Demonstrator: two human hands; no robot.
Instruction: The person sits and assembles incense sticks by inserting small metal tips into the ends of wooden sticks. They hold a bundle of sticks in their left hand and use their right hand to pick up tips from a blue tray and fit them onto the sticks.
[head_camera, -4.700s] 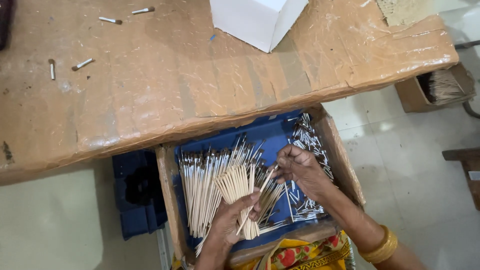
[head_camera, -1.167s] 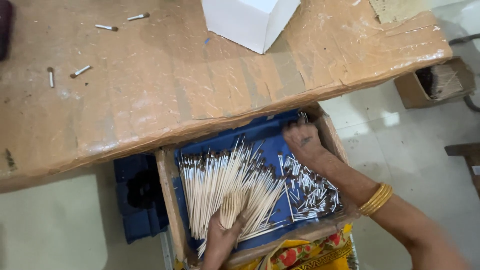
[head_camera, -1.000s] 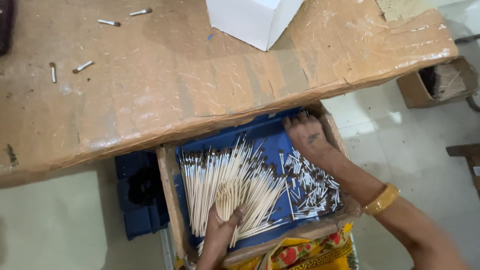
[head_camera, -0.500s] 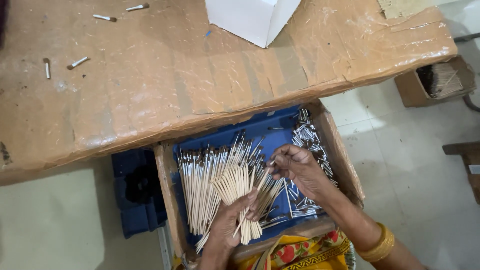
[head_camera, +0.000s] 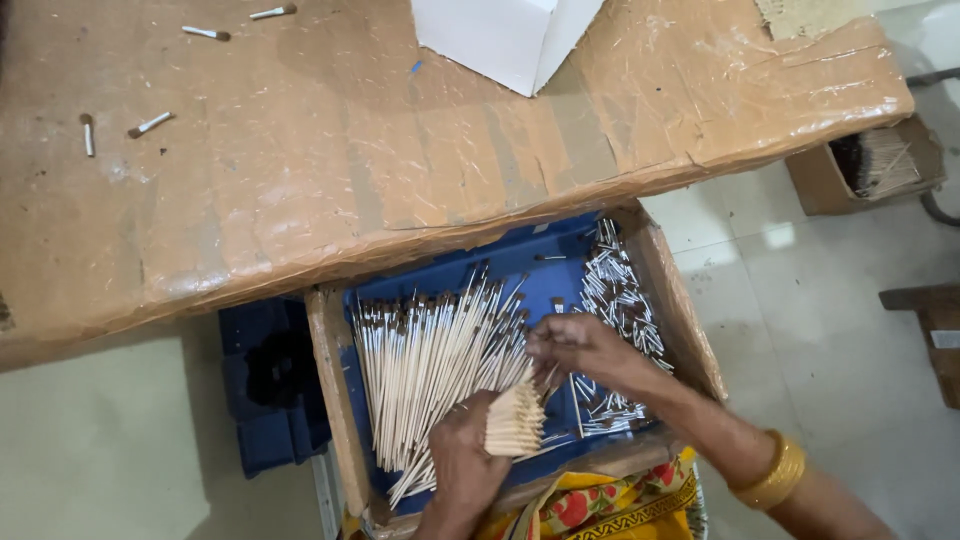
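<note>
— Clenched round a bundle of wooden brush handles (head_camera: 516, 424), the left hand (head_camera: 465, 470) holds it over the near end of the wooden tray (head_camera: 328, 390), cut ends facing the camera.

— And the right hand (head_camera: 575, 345)?

— It is pinched at the bundle's far side, fingertips touching one or two handles; whether it truly grips one I cannot tell. It reaches in from the tray's right side, a gold bangle (head_camera: 772, 470) on its wrist.

— Which way do the handles run?

— Their long axis runs from the tray's near edge toward its far edge, like the loose brushes (head_camera: 420, 355) lying just left of the bundle on the blue lining. The left hand is nearer to those; the right is nearer to the heap of metal ferrules (head_camera: 615, 300) at the tray's right.

— Counts?

— Brushes and ferrules are too many to count. Beyond the tray, on the taped cardboard tabletop (head_camera: 350, 170), four stray short brush pieces (head_camera: 150, 124) and one white box (head_camera: 505, 40).
</note>
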